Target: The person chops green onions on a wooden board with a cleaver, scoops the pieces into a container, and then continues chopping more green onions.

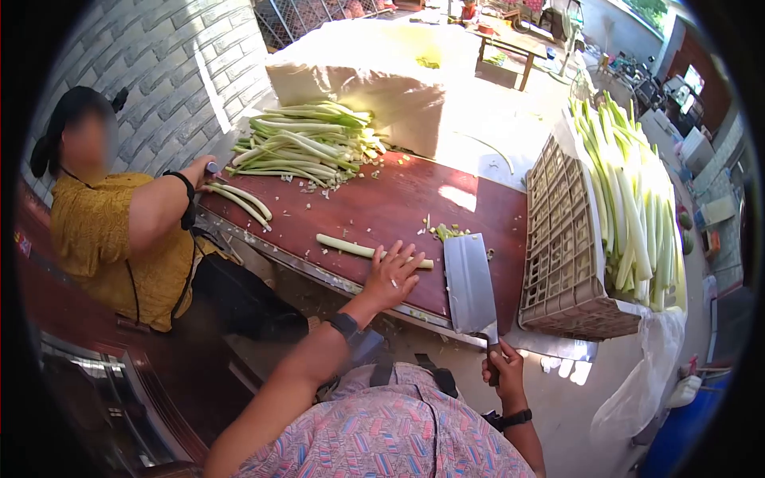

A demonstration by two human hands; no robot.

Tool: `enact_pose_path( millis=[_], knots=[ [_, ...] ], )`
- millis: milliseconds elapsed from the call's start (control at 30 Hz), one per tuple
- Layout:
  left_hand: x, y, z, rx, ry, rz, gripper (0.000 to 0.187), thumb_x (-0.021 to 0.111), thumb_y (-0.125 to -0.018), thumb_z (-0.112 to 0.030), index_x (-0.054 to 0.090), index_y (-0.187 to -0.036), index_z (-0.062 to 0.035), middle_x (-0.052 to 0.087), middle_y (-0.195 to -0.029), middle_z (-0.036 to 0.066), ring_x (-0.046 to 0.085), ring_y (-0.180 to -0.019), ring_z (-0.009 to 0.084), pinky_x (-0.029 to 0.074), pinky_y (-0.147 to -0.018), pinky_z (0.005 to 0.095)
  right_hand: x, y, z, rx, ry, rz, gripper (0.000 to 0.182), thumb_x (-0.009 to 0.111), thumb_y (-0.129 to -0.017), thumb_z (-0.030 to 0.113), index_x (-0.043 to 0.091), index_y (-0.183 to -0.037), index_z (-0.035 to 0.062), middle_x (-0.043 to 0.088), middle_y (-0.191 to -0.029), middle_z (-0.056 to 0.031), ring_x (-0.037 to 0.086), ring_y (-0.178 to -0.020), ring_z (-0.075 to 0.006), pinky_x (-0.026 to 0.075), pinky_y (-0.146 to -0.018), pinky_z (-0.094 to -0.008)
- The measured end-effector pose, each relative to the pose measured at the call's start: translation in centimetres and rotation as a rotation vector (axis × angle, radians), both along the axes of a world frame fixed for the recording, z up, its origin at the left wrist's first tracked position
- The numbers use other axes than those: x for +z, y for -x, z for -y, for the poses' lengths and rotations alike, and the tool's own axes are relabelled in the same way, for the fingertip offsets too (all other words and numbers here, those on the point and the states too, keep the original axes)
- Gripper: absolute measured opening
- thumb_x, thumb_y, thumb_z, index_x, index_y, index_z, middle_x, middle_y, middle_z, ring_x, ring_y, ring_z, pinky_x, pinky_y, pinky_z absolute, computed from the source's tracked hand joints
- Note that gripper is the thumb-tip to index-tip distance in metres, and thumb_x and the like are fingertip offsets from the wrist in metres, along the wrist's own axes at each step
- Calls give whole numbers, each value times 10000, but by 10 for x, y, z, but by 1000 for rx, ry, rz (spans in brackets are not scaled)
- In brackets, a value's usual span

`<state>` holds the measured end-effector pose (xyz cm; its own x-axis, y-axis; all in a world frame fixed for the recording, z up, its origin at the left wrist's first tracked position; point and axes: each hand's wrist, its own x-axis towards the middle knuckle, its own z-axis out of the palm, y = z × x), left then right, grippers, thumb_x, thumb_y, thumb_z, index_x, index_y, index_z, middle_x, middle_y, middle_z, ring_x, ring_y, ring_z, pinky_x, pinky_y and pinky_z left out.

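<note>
My left hand (392, 277) lies palm down over a trimmed green onion stalk (344, 244), its fingers spread and resting across it. The stalk lies crosswise on the reddish-brown table (382, 211). My right hand (505, 371) is closed around the dark handle of a cleaver (470, 279). The cleaver's broad blade is over the table's right part, just past the stalk's right end. Small cut green pieces (448, 232) lie by the blade's upper end.
A plastic crate (562, 239) of long green onions (625, 191) stands at the right. A heap of stalks (307, 143) lies at the table's far left, before a cloth-covered stack (358, 80). A co-worker in a yellow top (163, 247) works at the left with stalks.
</note>
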<state>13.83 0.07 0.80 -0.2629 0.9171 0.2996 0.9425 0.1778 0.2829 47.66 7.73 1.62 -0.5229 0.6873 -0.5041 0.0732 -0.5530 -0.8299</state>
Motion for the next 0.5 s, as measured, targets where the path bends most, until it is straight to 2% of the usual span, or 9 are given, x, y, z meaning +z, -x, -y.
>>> enact_pose_path(
  millis=[67, 200, 500],
  knots=[
    [4, 1, 1, -10, 74, 4, 555, 573, -889, -340, 449, -1408, -187, 402, -1471, 105, 313, -1382, 328, 195, -1101, 575, 2, 1, 3, 10, 46, -67, 531, 620, -882, 85, 441, -1375, 0, 620, -688, -107, 563, -486, -151, 455, -432, -272],
    [6, -2, 3, -22, 67, -20, 560, 580, -889, -350, 450, -1408, -185, 398, -1473, 116, 298, -1393, 337, 180, -1103, 595, -2, 3, 5, 33, 58, -85, 498, 588, -904, 92, 448, -1379, 42, 605, -680, -112, 551, -476, -155, 462, -425, -284],
    [10, -7, 9, -23, 109, -23, 622, 589, -885, -367, 397, -1444, -176, 331, -1516, 116, 240, -1419, 353, 145, -1116, 590, -8, 8, 3, 92, 80, -109, 506, 599, -907, 97, 439, -1384, 39, 603, -678, -110, 547, -473, -152, 459, -428, -283]
  ],
)
